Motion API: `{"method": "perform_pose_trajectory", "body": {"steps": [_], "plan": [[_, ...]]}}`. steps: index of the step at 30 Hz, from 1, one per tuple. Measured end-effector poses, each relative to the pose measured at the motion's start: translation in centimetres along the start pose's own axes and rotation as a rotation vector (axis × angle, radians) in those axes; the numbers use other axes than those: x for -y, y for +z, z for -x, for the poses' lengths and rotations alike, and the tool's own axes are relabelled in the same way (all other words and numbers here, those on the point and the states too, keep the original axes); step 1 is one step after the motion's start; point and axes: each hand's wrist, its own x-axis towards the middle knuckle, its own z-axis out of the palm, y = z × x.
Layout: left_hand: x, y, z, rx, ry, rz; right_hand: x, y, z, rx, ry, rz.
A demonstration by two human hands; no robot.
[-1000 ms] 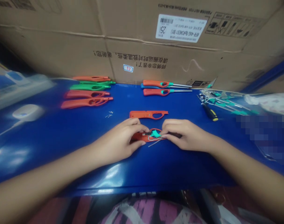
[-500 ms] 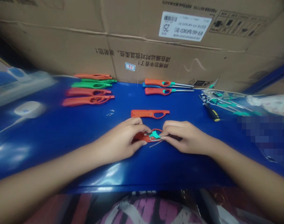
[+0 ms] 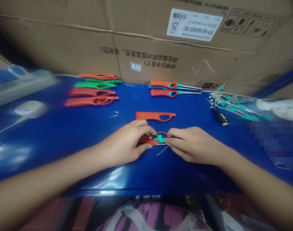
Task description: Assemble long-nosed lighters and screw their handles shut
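Near the middle of the blue table, my left hand (image 3: 134, 141) grips the handle end of an orange lighter half-shell (image 3: 146, 139) between thumb and fingers. A teal trigger piece (image 3: 160, 138) sits in that shell, with a pale wire along its lower side. My right hand (image 3: 189, 144) is closed at the trigger piece, its thumb and fingertips pinching there. A thin rod or wire (image 3: 162, 151) juts out below the right fingertips. Just beyond the hands lies another orange half-shell (image 3: 154, 116), its inside facing up.
Orange, red and green lighter shells (image 3: 92, 101) lie at the back left, near small screws (image 3: 114, 114). Long-nosed lighters (image 3: 163, 93) rest at the back centre. To the right are a screwdriver (image 3: 220, 116) and a pile of teal-and-metal parts (image 3: 235, 104). A cardboard box (image 3: 137, 38) stands behind.
My right fingertips have shifted slightly over the teal trigger piece, and the thin rod below them has swung to a steeper slant. My left hand keeps its grip on the shell.
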Motion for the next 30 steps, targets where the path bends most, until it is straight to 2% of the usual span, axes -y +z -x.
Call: {"method": "perform_pose_trajectory", "body": {"steps": [4,9,12,17,20,24,27,30], "plan": [[-0.3,-0.1,0.3,0.004,0.051,-0.077,0.5,0.0,-0.1,0.016,-0.027,0.101],[-0.6,-0.3,0.3,0.066,0.136,-0.267,0.5,0.0,0.0,0.03,0.002,0.071],[-0.8,-0.3,0.1,0.112,0.174,-0.401,0.3,0.0,0.0,0.027,0.074,-0.036],[-1.0,-0.4,0.1,0.135,0.192,-0.536,-0.5,-0.5,0.2,-0.045,0.18,-0.363],[-1.0,-0.4,0.2,0.13,0.196,-0.548,-0.8,-0.7,0.4,-0.03,0.159,-0.425],[-0.8,-0.2,0.3,0.114,0.228,-0.5,-0.9,-0.5,0.4,0.039,0.105,-0.317],[-0.5,0.0,0.2,0.105,0.257,-0.459,-0.8,-0.3,0.4,0.033,0.082,-0.238],[-0.3,0.1,0.2,0.099,0.274,-0.434,-0.8,-0.2,0.3,0.009,0.095,-0.286]]}}
